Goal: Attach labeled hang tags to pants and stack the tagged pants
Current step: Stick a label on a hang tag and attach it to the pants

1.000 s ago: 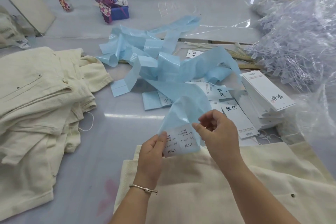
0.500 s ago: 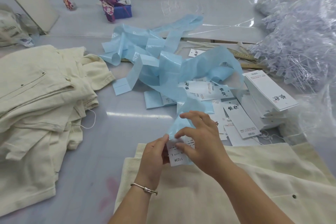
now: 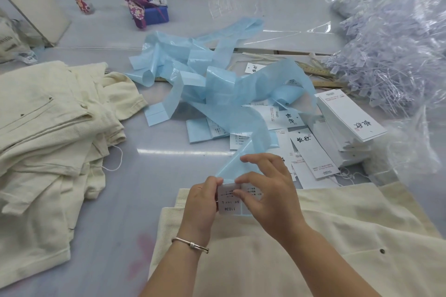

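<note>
blue backing strip (image 3: 243, 113): left hand (image 3: 201, 202), right hand (image 3: 268, 190) both pinching white label (image 3: 229, 202) above cream pants (image 3: 313, 236).

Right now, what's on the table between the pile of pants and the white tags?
In the head view, mostly bare table lies between the pants pile and hang tags, plus a loose white string by the pile.

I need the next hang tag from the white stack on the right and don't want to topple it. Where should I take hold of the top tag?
Pinch the top tag at its near right corner, coming from the right. That printed end overhangs the hang tag stack, so fingers can slip under it; the far end sits by the blue backing strip.
</note>
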`<state>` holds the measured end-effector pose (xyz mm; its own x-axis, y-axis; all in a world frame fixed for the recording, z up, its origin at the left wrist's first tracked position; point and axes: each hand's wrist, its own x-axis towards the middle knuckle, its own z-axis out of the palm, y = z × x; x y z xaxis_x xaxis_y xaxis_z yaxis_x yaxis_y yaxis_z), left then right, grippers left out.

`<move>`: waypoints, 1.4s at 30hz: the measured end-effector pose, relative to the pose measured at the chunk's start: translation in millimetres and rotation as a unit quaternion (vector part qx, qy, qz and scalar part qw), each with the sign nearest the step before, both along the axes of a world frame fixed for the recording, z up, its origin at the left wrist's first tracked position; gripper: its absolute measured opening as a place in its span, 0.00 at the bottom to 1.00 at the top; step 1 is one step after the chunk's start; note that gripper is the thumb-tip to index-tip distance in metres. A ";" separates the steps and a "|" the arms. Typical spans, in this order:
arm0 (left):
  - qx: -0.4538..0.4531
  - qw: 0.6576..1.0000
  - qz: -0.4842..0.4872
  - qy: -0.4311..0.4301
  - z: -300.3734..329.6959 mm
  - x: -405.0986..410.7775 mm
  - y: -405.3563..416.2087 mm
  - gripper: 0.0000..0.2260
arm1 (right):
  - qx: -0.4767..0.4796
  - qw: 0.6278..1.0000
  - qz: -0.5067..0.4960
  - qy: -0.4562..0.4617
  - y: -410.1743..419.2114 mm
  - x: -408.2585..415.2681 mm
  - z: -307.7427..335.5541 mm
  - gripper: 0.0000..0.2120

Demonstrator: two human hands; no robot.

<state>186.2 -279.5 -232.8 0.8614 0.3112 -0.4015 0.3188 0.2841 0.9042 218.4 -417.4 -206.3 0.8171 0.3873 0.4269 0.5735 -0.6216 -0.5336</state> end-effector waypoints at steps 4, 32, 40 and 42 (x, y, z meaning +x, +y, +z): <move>-0.024 1.000 0.001 0.016 1.6 -1.4 -5.1 0.15 | 0.007 0.999 -0.008 -0.047 -2.2 -5.3 -4.4 0.06; -0.270 0.961 0.006 0.060 11.4 1.4 2.4 0.05 | 0.058 0.997 -0.020 -0.044 -0.6 -9.4 -3.8 0.05; -0.222 0.972 0.005 0.081 14.2 4.4 4.7 0.08 | 0.014 0.999 -0.004 -0.051 -3.6 -10.2 0.4 0.14; -0.231 0.967 -0.035 0.099 16.9 3.4 7.8 0.05 | -0.003 0.998 0.012 -0.055 -4.2 -8.0 2.2 0.13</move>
<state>189.6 -271.7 -215.8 0.7663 0.0028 -0.6425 0.5054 0.6148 0.6055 210.4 -421.6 -204.1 0.7563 0.4087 0.5109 0.6427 -0.6100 -0.4635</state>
